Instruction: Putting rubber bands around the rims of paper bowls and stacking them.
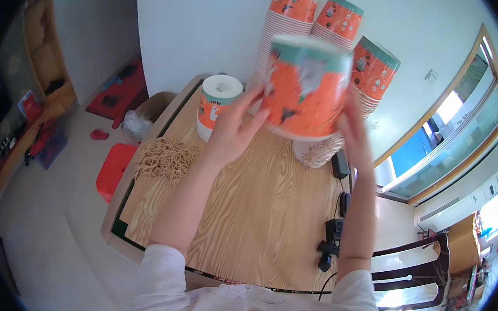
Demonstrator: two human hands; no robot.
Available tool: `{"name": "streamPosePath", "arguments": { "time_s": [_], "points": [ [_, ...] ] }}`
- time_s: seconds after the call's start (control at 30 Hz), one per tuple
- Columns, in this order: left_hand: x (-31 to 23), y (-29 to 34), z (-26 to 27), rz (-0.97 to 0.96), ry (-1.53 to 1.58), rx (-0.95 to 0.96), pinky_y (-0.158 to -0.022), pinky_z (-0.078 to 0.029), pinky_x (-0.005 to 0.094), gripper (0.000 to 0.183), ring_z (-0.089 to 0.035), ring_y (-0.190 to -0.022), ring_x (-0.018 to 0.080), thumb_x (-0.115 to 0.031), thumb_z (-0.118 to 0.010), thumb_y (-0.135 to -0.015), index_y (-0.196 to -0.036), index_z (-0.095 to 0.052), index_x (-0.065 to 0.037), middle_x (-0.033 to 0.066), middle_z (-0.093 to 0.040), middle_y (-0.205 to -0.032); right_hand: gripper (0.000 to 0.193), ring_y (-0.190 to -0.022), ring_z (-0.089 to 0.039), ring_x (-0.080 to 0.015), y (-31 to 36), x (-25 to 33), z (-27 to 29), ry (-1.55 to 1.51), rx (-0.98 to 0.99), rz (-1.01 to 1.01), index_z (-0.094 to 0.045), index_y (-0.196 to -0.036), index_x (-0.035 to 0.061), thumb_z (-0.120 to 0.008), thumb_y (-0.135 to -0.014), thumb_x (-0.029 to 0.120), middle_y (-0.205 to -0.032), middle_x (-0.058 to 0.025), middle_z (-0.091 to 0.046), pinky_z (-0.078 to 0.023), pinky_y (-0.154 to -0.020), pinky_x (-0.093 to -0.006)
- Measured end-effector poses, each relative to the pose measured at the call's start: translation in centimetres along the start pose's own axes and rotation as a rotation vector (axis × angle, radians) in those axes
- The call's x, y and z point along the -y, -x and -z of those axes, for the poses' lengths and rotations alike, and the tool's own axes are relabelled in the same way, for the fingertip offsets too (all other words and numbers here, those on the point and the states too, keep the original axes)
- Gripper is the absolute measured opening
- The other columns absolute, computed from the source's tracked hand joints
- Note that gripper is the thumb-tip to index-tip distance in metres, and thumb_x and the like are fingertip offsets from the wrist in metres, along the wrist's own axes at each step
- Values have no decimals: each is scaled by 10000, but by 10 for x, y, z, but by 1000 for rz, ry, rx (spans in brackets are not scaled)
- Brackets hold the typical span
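Between my left hand and my right hand, I hold an orange paper bucket with a teal band and printed figures. It is raised above the far part of the table, its teal end up, and motion blurs it. My fingers press its two sides; the right ones are smeared. Behind it rise tall stacks of the same paper buckets, nested together, partly hidden by the held one. A shorter orange bucket with a white top stands on the table beyond my left hand.
The wood-grain table carries a heap of tan cord at left and more cord near the stacks. Black power adapters and a cable line its right edge. A red stool and a dark chair flank it.
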State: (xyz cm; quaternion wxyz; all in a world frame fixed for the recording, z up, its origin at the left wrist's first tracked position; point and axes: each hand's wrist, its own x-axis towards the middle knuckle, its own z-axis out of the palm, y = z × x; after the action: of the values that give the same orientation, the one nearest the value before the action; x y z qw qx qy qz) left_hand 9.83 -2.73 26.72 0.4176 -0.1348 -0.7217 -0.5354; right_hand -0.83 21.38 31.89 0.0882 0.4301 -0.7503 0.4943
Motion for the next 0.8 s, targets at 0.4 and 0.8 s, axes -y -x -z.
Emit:
{"name": "streamPosePath", "arguments": {
  "time_s": [0.4,0.8],
  "points": [
    [26,-239,-164,-438,112,86,-1042,-377,368,660,-454,-1266,329,-196,-601,-871,-1420,-294,2,222,-439,-1377,666,-1322,-395,-271,-145,-34,187,18,-300,253,-273,-1481,159,-549,-875,144,-1423,-176,-414,-315,-1087,-402],
    [98,-203,-217,-330,41,205,-1065,-352,358,653,-426,-1286,328,-157,-600,-871,-1408,-287,43,243,-409,-1388,689,-1294,-413,-240,-111,-132,183,-93,-287,87,-203,-1500,144,-511,-884,156,-1444,-149,-388,-326,-1073,-390]
  ]
}}
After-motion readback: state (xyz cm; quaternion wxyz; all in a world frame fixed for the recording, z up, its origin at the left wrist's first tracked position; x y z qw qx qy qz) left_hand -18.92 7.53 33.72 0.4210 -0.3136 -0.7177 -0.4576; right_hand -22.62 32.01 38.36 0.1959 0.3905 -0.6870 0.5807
